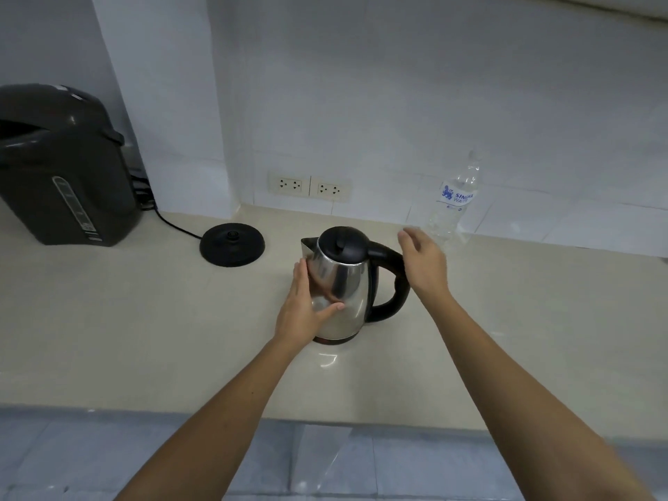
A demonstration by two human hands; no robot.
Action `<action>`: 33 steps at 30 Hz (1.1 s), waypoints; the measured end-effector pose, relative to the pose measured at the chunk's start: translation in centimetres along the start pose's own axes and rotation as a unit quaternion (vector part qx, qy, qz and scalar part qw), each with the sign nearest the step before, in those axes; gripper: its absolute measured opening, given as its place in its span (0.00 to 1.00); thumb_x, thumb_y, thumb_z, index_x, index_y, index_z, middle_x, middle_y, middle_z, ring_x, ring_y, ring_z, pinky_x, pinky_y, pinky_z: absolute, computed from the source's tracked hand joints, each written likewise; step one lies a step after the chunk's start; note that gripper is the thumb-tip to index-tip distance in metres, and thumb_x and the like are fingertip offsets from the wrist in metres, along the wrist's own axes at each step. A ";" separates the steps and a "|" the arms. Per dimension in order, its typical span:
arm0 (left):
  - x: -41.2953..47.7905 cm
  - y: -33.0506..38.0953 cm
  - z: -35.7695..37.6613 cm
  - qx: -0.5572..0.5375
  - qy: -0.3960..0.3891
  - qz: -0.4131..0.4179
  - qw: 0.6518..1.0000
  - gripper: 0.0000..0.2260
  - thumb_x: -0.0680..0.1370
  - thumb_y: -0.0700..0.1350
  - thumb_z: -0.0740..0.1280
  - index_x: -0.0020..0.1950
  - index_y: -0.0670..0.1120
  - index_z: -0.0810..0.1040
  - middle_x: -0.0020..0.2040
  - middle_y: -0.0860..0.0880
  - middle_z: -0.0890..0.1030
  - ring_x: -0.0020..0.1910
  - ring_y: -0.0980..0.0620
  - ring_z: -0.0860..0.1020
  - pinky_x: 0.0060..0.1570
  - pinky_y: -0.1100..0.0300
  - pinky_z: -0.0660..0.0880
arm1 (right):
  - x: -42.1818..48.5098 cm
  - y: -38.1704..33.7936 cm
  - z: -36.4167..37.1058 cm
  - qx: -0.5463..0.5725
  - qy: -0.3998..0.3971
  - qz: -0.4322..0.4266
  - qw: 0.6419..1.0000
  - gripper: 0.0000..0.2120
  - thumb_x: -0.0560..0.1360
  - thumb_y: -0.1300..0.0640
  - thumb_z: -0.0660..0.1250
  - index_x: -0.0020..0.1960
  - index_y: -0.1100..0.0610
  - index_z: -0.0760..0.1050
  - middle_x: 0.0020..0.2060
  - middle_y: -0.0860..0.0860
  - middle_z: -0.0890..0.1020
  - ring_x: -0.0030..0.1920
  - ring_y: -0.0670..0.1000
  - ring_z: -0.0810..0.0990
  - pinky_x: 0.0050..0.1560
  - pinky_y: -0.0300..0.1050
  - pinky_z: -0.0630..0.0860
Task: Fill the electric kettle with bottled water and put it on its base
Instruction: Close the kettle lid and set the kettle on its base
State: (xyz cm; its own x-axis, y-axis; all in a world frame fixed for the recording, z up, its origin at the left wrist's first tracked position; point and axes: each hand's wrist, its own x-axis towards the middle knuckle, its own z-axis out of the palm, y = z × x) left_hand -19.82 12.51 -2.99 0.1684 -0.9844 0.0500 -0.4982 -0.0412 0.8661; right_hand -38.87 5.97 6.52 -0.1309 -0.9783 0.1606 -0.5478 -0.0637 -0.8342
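Steel kettle (343, 283) stood steadied by the flat left hand (303, 309); the right hand (424, 263), loosely spread, hovered nearer the upright bottle (453, 200) beyond

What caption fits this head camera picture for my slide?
Left hand rests on the steel kettle; right hand hovers by its handle.

Kettle (339, 283) on counter (144, 320); base (232, 244) left, bottle (453, 200) right behind.
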 end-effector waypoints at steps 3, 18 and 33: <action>-0.1 -0.3 0.2 -0.010 -0.002 -0.007 1.000 0.52 0.63 0.67 0.72 0.77 0.63 0.41 0.77 0.53 0.62 0.74 0.50 0.66 0.68 0.44 0.70 | -1.8 3.6 -0.3 0.088 -0.025 0.044 0.995 0.20 0.79 0.54 0.60 0.70 0.53 0.68 0.67 0.48 0.74 0.64 0.49 0.72 0.61 0.39 0.64; 0.0 0.2 1.1 -0.013 0.013 -0.033 0.999 0.50 0.71 0.52 0.75 0.79 0.54 0.42 0.73 0.51 0.69 0.70 0.50 0.70 0.68 0.55 0.67 | -2.8 9.0 3.1 0.143 -0.048 0.047 0.987 0.21 0.75 0.59 0.67 0.67 0.53 0.68 0.54 0.46 0.78 0.55 0.45 0.76 0.54 0.36 0.69; 0.0 0.3 0.7 -0.044 0.032 -0.040 0.998 0.48 0.70 0.50 0.77 0.80 0.52 0.48 0.70 0.52 0.73 0.68 0.52 0.72 0.68 0.55 0.69 | 0.3 7.2 2.3 0.206 -0.129 0.081 0.966 0.11 0.69 0.71 0.61 0.47 0.58 0.73 0.34 0.48 0.72 0.35 0.48 0.68 0.38 0.40 0.65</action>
State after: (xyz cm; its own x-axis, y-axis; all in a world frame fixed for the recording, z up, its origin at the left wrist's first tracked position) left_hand -20.57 12.38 -3.13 0.2598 -0.9656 0.0076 -0.4044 -0.1017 0.9089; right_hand -40.94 4.75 -0.66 0.0529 -0.9952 -0.0825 -0.1540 0.0735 -0.9853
